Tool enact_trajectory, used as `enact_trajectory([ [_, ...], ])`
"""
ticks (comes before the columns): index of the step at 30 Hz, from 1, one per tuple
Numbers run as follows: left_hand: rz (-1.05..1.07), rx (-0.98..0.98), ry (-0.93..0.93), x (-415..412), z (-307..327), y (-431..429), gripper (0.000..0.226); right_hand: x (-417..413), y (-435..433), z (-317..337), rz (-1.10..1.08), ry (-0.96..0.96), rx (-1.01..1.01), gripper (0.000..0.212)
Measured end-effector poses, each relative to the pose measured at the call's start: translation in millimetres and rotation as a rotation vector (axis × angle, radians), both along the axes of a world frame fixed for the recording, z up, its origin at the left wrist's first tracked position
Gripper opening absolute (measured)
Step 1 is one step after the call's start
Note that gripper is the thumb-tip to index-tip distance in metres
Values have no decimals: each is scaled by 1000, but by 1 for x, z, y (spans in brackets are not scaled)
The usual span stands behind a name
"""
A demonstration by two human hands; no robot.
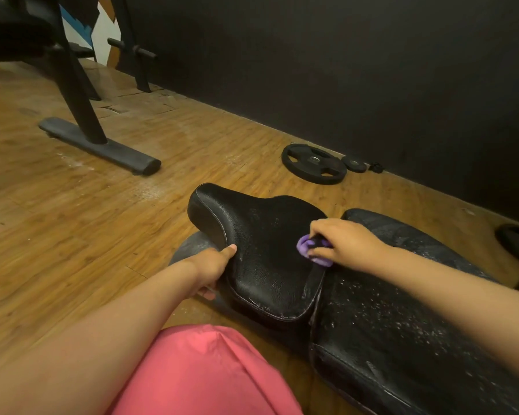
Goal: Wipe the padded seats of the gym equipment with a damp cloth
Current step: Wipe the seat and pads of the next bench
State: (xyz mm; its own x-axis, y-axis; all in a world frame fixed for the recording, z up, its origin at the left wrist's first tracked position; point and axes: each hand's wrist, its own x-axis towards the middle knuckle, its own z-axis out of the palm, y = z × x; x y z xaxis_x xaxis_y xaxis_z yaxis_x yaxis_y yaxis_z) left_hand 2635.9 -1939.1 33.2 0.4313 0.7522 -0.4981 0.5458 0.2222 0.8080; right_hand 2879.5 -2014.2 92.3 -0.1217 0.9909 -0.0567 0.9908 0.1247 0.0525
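Clearly the padded seat (pixel 261 250) is the thing being worked on. It sits low over the floor (pixel 72 220), its narrow nose pointing away and its wide end just beside the long pad (pixel 402 310). The purple cloth (pixel 307 245) is bunched on the seat's far right corner, pinched under the curled fingers of the right hand (pixel 342 244). The left hand (pixel 213 268) grips the seat's left edge, thumb on top and fingers tucked beneath.

The likely trouble is coverage. The cloth is wadded small, so each stroke probably cleans only a thin strip, and the stitched seam and the join with the long pad could be skipped. White specks lie thick on the long pad, and a sweep across the join may drag them onto the seat. The patch under the left thumb goes unwiped unless that hand shifts. The covering looks worn at the near edge, and hard rubbing there might lift it.

Farther out, a large weight plate (pixel 313 163) and a small plate (pixel 354 164) lie flat by the black wall (pixel 342 70), well apart from the seat. A black frame foot (pixel 99 145) rests on the floor to the left. Pink fabric (pixel 207 369) crowds the seat's near side.
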Motion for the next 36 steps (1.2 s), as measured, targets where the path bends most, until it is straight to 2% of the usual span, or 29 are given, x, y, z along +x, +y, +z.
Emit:
enact_trajectory([
  [3, -3, 9, 2, 1, -1, 1, 44, 2, -4, 0, -40, 58, -14, 22],
  [8, 1, 19, 16, 2, -2, 2, 44, -35, -44, -11, 190, 240, -45, 20],
  [12, 6, 5, 3, 1, -3, 1, 43, -27, -43, -13, 197, 342, -125, 21],
  [15, -2, -3, -5, 1, -4, 3, 44, 0, -26, -4, 146, 255, -132, 21],
  [20, -14, -12, -6, 0, -7, 5, 46, 42, 6, -4, -72, 100, -2, 19],
  [24, -16, -6, 1, 1, -8, 6, 42, 44, 12, -12, -153, 156, 64, 14],
  [36, -14, -8, 6, 0, -7, 4, 45, -1, -29, 6, -36, 243, -201, 17],
])
